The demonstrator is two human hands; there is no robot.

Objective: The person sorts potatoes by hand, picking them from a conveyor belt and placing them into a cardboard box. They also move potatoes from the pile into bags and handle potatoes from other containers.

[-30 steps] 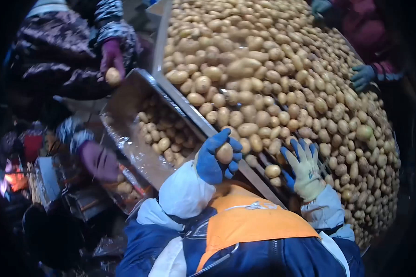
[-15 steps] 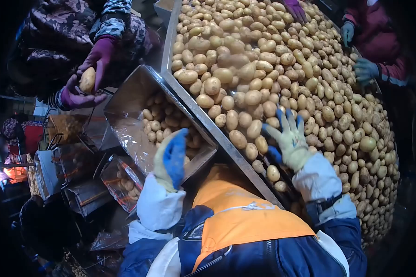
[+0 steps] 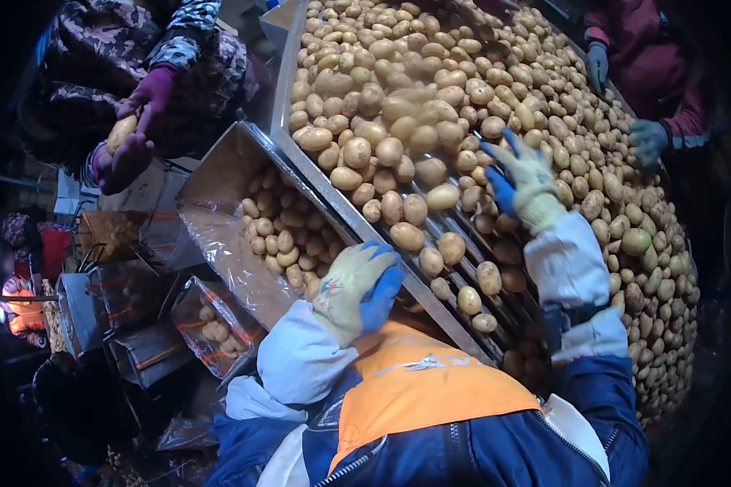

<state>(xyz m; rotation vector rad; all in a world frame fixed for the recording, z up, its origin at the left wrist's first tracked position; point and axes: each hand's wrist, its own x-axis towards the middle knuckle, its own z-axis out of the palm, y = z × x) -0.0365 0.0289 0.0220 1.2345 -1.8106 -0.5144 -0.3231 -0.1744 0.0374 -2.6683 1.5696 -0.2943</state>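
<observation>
Cream-and-blue gloves (image 3: 536, 195) were worn. Right of centre, the right hand (image 3: 521, 180) was spread wide on the potatoes (image 3: 443, 196), which were heaped from upper centre to lower right. Near centre, the left hand (image 3: 354, 290) was curled by the rim (image 3: 432, 308); whether anything was held could not be told. Potatoes over the bars (image 3: 471, 230) were best shifted with a light, flat touch, so that skins were not bruised and none were knocked over the rim.
</observation>
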